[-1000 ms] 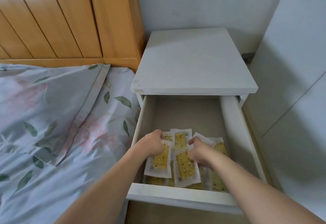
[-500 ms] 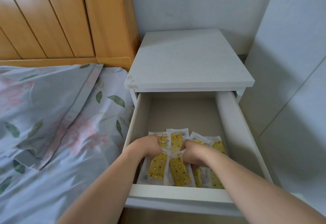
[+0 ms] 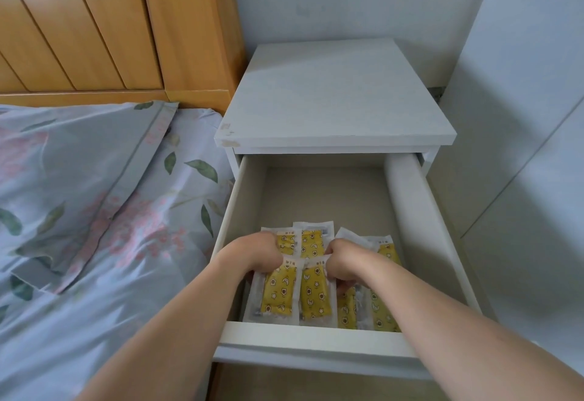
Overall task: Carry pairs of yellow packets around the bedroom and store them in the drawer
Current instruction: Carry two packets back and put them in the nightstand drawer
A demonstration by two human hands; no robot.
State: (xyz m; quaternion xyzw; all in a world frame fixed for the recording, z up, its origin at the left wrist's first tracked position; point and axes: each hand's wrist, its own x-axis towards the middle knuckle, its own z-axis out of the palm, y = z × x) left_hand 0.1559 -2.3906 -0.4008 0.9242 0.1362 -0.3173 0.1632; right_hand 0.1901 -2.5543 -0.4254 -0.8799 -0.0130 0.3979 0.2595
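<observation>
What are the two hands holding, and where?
Each hand grips one yellow packet by its top end, inside the drawer.

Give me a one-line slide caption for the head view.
Left hand and right hand each grip a yellow packet inside the open drawer.

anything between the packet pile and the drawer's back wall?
Nothing. In the head view, only bare drawer floor runs from the rearmost yellow packets to the back wall. Left hand and right hand each hold a front packet.
</observation>
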